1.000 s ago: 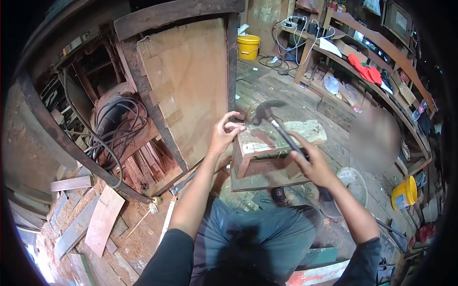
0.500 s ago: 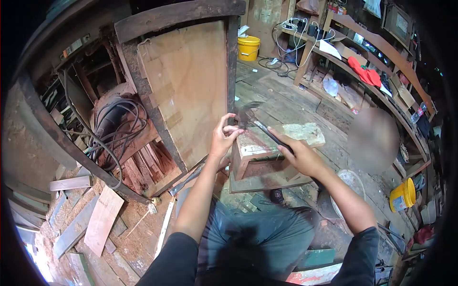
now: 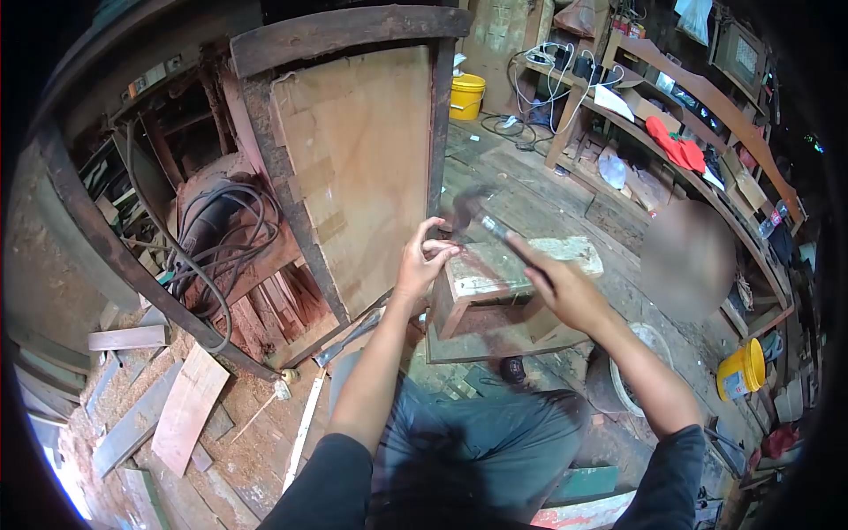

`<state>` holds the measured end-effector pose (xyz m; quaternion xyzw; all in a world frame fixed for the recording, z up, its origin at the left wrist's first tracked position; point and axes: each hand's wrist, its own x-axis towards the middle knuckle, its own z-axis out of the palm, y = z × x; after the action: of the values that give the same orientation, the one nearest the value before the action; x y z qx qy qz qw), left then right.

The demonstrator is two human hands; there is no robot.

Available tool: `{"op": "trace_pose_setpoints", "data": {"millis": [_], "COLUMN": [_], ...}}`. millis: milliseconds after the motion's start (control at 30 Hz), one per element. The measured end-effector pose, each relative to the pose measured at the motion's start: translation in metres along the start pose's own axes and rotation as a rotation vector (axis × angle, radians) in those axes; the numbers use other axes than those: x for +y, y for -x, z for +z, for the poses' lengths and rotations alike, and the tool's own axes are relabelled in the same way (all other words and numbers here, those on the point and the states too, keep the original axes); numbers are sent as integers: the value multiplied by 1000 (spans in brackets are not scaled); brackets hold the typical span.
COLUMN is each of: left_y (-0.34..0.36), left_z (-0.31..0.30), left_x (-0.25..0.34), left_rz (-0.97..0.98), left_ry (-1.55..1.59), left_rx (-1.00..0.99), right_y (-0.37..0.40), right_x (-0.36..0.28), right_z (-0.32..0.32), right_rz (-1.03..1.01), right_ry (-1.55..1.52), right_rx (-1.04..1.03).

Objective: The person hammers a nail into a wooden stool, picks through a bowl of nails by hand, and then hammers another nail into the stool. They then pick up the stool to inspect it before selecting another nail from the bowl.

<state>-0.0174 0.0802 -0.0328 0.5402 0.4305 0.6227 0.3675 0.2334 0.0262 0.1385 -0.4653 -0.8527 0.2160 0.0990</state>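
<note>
The yellow bucket (image 3: 744, 367) has a label too small to read. The right hand (image 3: 572, 296) is wrapped around the hammer (image 3: 500, 230), its blurry head above the worktop's (image 3: 508, 267) left end, a bit further from the left hand (image 3: 422, 263) than before. The left fingers curl by that end; I can't tell what they hold.

no words or numbers could be read. yellow bucket (image 3: 753, 360) on right had pale label (image 3: 734, 385), too small to read.
</note>
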Motion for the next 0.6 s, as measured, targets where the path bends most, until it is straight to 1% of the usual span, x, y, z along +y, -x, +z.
{"op": "trace_pose_setpoints", "data": {"millis": [33, 100, 133, 233, 267, 300, 333, 367, 400, 433, 500, 533, 600], "left_y": [1, 0, 1, -1, -1, -1, -2, -3, -3, -2, -2, 1, 12], "left_z": [-1, -1, -1, -1, -2, -3, -3, -4, -4, -4, -4, -8, -8], "left_x": [0, -1, -2, -2, -1, -3, -5, -7, -6, -5, -1, 5, 3], "left_rz": [-7, -34, -37, -10, -39, -68, -67, -24, 15, 11, 5, -62, -25], "left_ry": [-1, 15, 18, 14, -30, -76, -76, -70, -63, -61, 164, 250, 231], "left_rx": [1, -11, -12, -14, -7, 0, -2, -14, -25, -26, -65, -108, -131], "right_y": [0, -1, 0, 3, 2, 2, 2, 2, 3, 5, 10, 14, 16], "right_x": [-1, 0, 1, 4, 14, 12, 8, 5, 6, 6, -4, -14, -11], "right_z": [2, 4, 7, 24, 28, 24, 20, 18, 19, 18, 7, 0, 3], "right_rz": [2, -334, -331, -217, -73, -76, -32, 9, -129, -125, -98, -10, -10], "right_ry": [-3, -101, -101, -152, -80, -75, -92, -108, -135, -135, -211, -228, -215], "right_rx": [-6, 387, 385, 244, 30, 31, 12, -9, 117, 113, 205, 165, 148]}}
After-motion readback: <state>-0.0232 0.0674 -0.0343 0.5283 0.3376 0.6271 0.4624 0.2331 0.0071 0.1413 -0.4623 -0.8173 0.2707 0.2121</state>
